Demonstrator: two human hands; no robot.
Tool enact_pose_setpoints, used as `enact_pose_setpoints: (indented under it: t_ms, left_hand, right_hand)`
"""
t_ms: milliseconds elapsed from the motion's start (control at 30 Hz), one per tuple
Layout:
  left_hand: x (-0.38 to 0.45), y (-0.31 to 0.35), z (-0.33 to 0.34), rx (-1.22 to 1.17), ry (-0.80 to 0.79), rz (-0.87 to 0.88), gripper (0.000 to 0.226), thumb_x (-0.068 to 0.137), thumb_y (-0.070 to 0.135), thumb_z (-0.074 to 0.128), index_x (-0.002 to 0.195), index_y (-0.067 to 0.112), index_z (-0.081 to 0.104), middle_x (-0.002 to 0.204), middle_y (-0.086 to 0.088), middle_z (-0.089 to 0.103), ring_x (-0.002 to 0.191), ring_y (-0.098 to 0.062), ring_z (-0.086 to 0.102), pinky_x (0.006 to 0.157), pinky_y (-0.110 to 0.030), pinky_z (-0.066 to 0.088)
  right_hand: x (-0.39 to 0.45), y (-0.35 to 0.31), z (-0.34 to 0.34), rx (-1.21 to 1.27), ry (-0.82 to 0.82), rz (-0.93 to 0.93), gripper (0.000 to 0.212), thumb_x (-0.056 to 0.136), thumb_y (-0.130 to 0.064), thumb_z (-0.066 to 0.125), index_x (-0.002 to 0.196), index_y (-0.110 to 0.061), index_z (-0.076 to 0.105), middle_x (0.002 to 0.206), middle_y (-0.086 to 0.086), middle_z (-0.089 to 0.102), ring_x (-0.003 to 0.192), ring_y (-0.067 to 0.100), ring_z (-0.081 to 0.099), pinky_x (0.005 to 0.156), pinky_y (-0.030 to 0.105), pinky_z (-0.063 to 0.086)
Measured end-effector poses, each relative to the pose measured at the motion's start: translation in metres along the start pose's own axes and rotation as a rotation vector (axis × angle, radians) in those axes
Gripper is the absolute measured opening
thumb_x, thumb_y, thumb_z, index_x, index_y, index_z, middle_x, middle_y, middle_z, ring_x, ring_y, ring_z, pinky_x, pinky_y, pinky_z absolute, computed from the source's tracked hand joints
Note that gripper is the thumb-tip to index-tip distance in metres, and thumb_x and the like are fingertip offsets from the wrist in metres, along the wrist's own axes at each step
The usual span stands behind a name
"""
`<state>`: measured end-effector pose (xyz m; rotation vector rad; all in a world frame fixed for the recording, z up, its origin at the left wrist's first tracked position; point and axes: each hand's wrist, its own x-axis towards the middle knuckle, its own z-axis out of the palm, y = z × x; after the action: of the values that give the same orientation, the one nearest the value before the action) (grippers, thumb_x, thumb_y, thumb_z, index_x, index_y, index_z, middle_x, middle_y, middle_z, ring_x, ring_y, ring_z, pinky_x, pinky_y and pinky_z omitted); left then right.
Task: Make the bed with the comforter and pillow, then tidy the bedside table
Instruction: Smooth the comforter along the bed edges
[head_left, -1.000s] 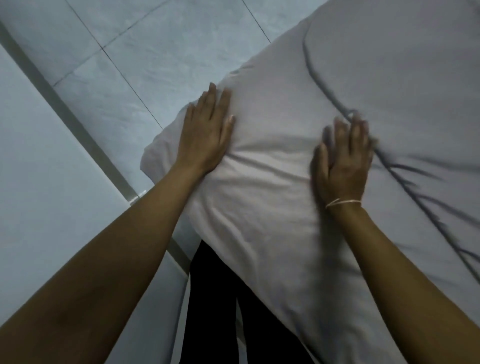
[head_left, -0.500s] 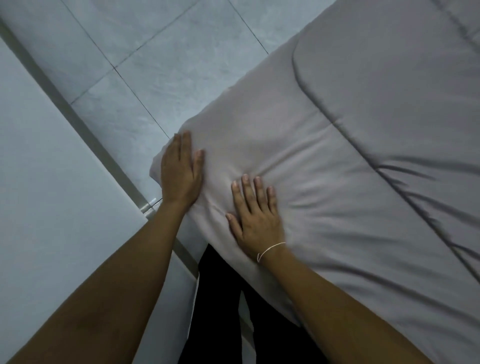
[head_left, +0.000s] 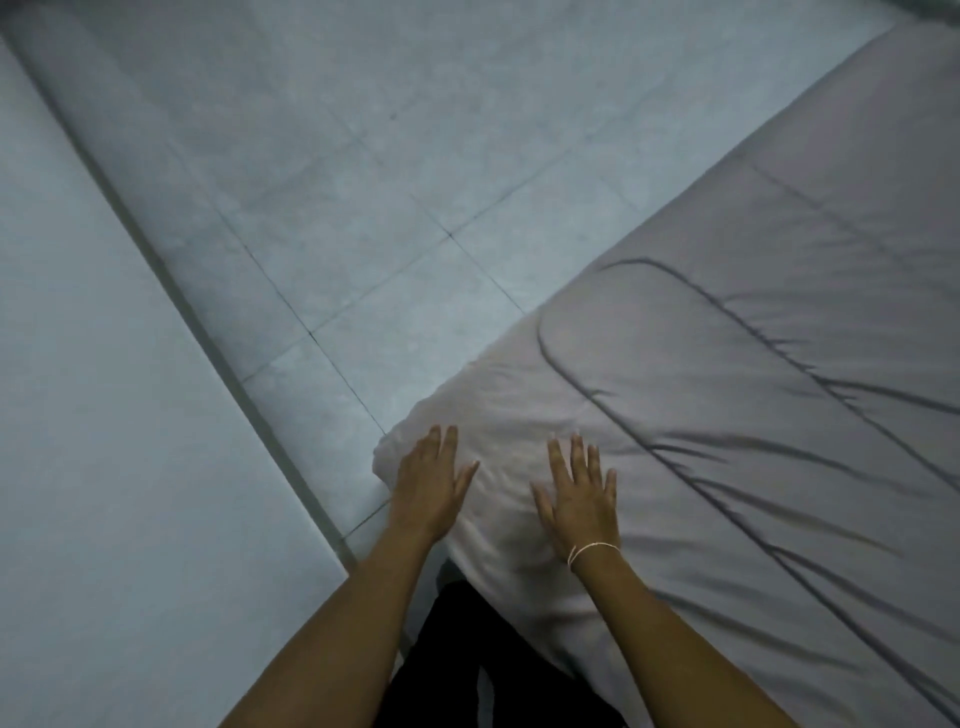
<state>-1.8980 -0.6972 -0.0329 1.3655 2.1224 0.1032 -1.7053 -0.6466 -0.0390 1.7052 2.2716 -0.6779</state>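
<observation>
**Both hands flat on comforter corner**

Left hand (head_left: 430, 486) laid palm-down on near corner of comforter (head_left: 727, 415), fingers spread, tips pointing away, nothing pinched. Right hand (head_left: 579, 501) flat just beside it, also spread, palm on fabric; thin white band (head_left: 592, 551) at wrist. Small gap of cloth between the two. Comforter grey, spread over bed from corner under hands off to rt and far edge of view. Rounded stitched seam (head_left: 571, 374) just beyond right fingertips; long creases running toward lower rt. Corner bunched and pale, overhanging tiled floor (head_left: 363, 182). Floor bare alongside bed's left edge; white wall (head_left: 104, 415) further left, w/ dark strip at base. Dark trousers (head_left: 467, 649) visible below, between forearms. Pillow, bedside table: not seen.
</observation>
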Motion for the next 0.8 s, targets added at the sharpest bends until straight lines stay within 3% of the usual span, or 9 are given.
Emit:
enact_pose_setpoints:
  t_ms: [100,233,433,600,800]
  left_hand:
    - [0.001,0.030,-0.037,0.023,0.047,0.093,0.065,0.098,0.052,0.028,0.151,0.017,0.012,0.158,-0.012,0.014,0.143,-0.028,0.023,0.118,-0.038,0.019]
    - [0.029,0.055,-0.079,0.076,0.112,0.218,0.059,0.100,0.044,0.031,0.150,0.015,0.020,0.158,-0.013,0.017,0.142,-0.027,0.026,0.117,-0.038,0.022]
    - [0.081,0.066,-0.129,0.191,0.058,0.404,0.053,0.100,0.036,0.038,0.147,0.014,0.027,0.156,-0.012,0.021,0.130,-0.031,0.041,0.104,-0.038,0.036]
    - [0.146,0.054,-0.176,0.278,-0.008,0.614,0.051,0.099,0.033,0.039,0.146,0.017,0.028,0.156,-0.010,0.023,0.126,-0.030,0.045,0.097,-0.039,0.042]
    - [0.187,0.048,-0.220,0.402,-0.092,0.754,0.050,0.099,0.032,0.039,0.145,0.017,0.028,0.155,-0.008,0.024,0.123,-0.029,0.047,0.094,-0.038,0.044]
  right_hand:
    - [-0.002,-0.015,-0.039,0.085,0.063,0.077,0.066,0.098,-0.047,0.034,0.153,-0.028,0.002,0.161,0.005,-0.007,0.149,0.027,-0.002,0.118,0.051,0.008]
    - [0.010,-0.026,-0.069,0.127,0.102,0.143,0.065,0.099,-0.045,0.034,0.153,-0.024,0.006,0.161,0.007,-0.004,0.149,0.026,-0.001,0.119,0.048,0.008]
    - [0.041,-0.019,-0.104,0.130,0.133,0.304,0.063,0.100,-0.045,0.030,0.153,-0.026,0.002,0.162,0.004,-0.005,0.149,0.025,-0.002,0.120,0.047,0.006]
    - [0.062,-0.063,-0.120,0.284,0.196,0.586,0.061,0.099,-0.042,0.036,0.153,-0.028,0.010,0.162,0.003,-0.002,0.149,0.024,0.000,0.119,0.047,0.008]
    - [0.071,-0.105,-0.130,0.406,0.227,0.756,0.059,0.098,-0.043,0.036,0.152,-0.030,0.013,0.162,0.003,0.000,0.149,0.024,0.000,0.118,0.047,0.011]
